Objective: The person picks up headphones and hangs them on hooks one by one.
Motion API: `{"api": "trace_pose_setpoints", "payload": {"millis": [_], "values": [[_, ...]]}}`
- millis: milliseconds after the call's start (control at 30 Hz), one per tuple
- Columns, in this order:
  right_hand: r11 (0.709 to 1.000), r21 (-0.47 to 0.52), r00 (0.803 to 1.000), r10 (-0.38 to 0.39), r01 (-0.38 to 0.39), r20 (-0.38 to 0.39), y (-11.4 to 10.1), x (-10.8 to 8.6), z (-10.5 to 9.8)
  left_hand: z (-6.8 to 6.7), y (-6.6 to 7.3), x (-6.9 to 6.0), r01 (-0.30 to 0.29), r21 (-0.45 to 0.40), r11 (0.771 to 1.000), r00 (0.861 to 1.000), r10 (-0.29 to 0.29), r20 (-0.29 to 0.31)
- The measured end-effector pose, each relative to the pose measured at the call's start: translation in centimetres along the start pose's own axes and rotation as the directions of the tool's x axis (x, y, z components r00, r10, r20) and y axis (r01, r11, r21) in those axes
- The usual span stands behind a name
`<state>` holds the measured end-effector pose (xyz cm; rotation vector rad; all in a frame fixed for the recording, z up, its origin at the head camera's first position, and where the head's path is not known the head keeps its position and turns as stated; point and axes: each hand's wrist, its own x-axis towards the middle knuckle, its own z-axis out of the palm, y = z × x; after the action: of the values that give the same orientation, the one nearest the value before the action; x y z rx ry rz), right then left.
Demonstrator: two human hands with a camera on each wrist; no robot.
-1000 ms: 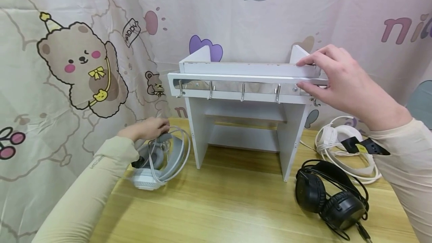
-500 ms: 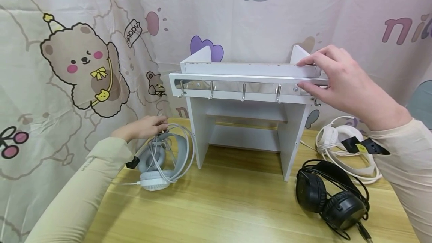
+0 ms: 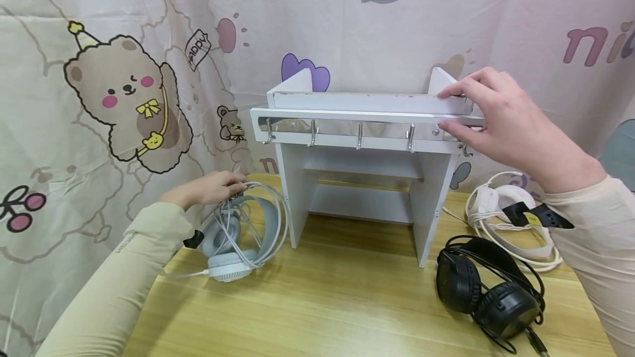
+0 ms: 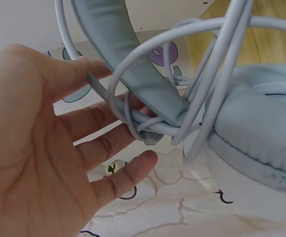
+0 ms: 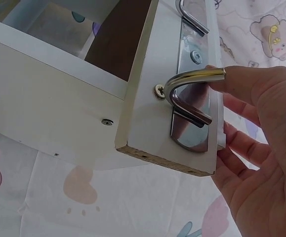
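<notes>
At the left of the table, my left hand (image 3: 210,187) holds pale grey headphones (image 3: 230,266) by the slim outer band, a loop of cable hanging around it. In the left wrist view the thumb and fingers lie about that band (image 4: 99,89), beside the padded headband (image 4: 128,59). One ear cup hangs low near the tabletop; whether it touches is unclear. My right hand (image 3: 516,128) grips the right end of the white shelf's hook board (image 3: 342,115), thumb in front and fingers over the top. A metal hook (image 5: 192,81) sits by the thumb in the right wrist view.
Black headphones (image 3: 506,307) lie on the wooden table (image 3: 322,307) at the right front. White headphones (image 3: 518,249) with bundled cable lie behind them. The shelf's side panels (image 3: 436,197) stand on the table. A printed curtain (image 3: 372,37) hangs behind and to the left.
The pale grey headphones have shifted slightly right and turned, with their cable loops swinging toward the shelf. My left forearm has moved a little left. The right hand stays on the board.
</notes>
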<state>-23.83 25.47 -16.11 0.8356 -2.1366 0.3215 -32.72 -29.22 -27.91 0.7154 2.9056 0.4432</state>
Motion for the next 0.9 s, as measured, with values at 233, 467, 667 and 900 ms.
{"api": "trace_pose_setpoints", "payload": {"millis": [233, 467, 667, 900], "values": [[1.0, 0.001, 1.0, -0.005, 0.005, -0.001, 0.1, -0.1, 0.1, 0.0, -0.1, -0.1, -0.022, -0.007, 1.0, 1.0, 0.022, 0.012], [1.0, 0.006, 1.0, 0.005, -0.005, -0.004, 0.0, -0.1, 0.1, -0.4, 0.0, -0.6, -0.051, 0.007, 0.999, 0.999, 0.051, 0.011], [1.0, 0.015, 1.0, 0.005, -0.005, -0.005, 0.0, -0.1, 0.1, -0.6, 0.0, -1.2, -0.048, 0.0, 0.999, 0.998, 0.048, 0.031], [1.0, 0.012, 1.0, 0.005, -0.005, -0.004, 0.0, -0.2, 0.1, -1.0, 0.1, -1.7, -0.079, 0.039, 0.996, 0.997, 0.079, 0.005]]}}
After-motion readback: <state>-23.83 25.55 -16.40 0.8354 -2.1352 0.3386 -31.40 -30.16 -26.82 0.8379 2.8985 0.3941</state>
